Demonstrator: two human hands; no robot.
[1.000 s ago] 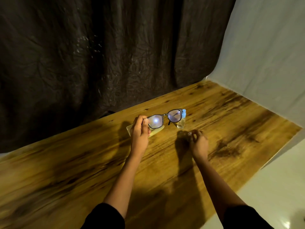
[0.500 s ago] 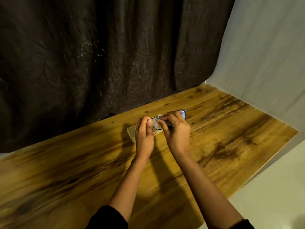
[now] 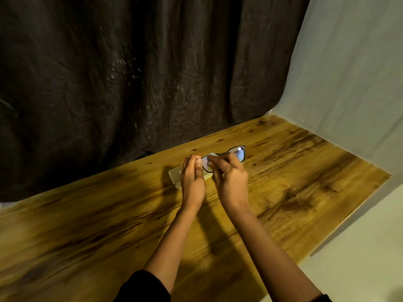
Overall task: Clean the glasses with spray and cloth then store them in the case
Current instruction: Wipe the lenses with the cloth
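Observation:
The black-framed glasses (image 3: 238,152) are held up above the wooden table (image 3: 305,171). My left hand (image 3: 193,178) pinches the left end of the frame. My right hand (image 3: 231,179) presses a small pale cloth (image 3: 212,154) against the left lens. The right lens is uncovered and reflects light. A pale green case (image 3: 174,175) lies on the table just behind and under my left hand, mostly hidden. The spray bottle is hidden behind my hands.
A dark wrinkled curtain (image 3: 130,83) hangs along the table's far edge. A white sheet (image 3: 349,83) rises at the right end. The table's front right edge (image 3: 340,227) drops to a light floor.
My right hand rose from the table to the glasses and now holds the cloth on the left lens. The spray bottle went out of sight behind my hands.

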